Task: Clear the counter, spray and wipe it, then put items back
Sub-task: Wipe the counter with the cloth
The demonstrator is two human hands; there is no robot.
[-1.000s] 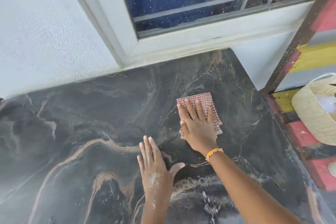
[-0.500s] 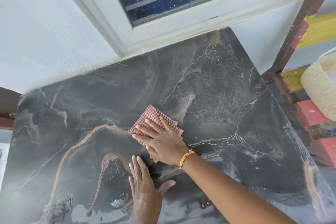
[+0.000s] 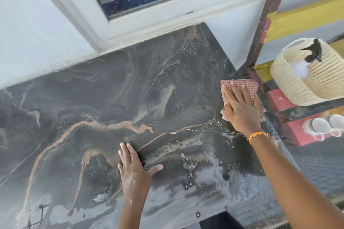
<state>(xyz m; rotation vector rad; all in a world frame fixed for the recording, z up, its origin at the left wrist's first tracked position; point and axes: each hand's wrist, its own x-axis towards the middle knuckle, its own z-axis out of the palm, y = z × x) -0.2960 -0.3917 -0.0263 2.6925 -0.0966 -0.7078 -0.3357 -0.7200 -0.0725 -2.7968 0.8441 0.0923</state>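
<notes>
Fingers (image 3: 235,92) of your right hand (image 3: 242,109) lay straight and close together, pressing the red checked cloth (image 3: 242,84) flat against the dark marbled desk (image 3: 115,98) near its right edge. Your left hand (image 3: 133,167) rested palm-down on the desk nearer you, fingers together and thumb spread out to the side, with wet streaks and droplets on the surface around it. Beside the desk, on the painted shelf (image 3: 279,98), sat a woven basket (image 3: 297,87) holding a spray bottle (image 3: 312,52).

Right hand (image 3: 242,109) reaches toward two o'clock, fingers straight and pressed flat; left hand (image 3: 133,169) lies flat, thumb splayed toward three o'clock.
</notes>
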